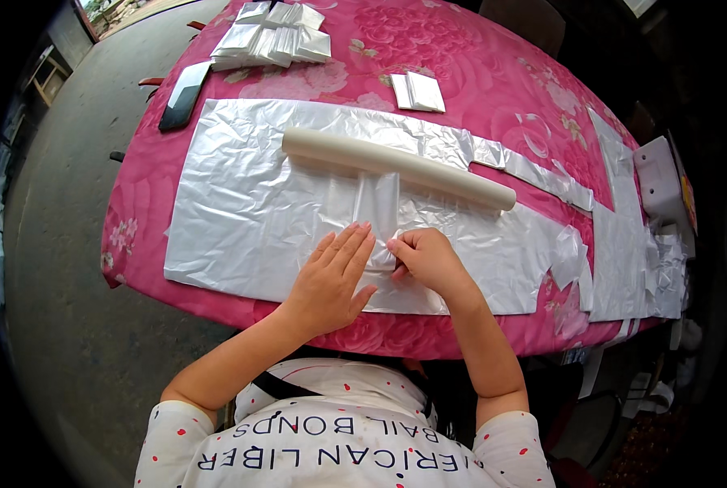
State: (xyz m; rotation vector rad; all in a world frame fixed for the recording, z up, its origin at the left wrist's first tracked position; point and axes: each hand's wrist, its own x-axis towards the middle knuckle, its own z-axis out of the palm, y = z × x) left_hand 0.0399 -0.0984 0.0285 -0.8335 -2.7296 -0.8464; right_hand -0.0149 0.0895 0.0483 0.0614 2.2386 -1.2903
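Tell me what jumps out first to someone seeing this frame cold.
The bright pink floral tablecloth covering the table, with a large silvery plastic sheet spread across its middle. A long pale roll lies slantwise on the sheet. At the near edge, the left hand presses flat and the right hand pinches a clear plastic strip running from the roll.

Clear plastic film strip (377, 213): thin, translucent, wrinkled, drawn flat from a cream-coloured roll (396, 166) that lies slantwise across crinkled silver foil sheet (250, 211). Near end of strip partly folded, lying flat on the foil at the front edge.
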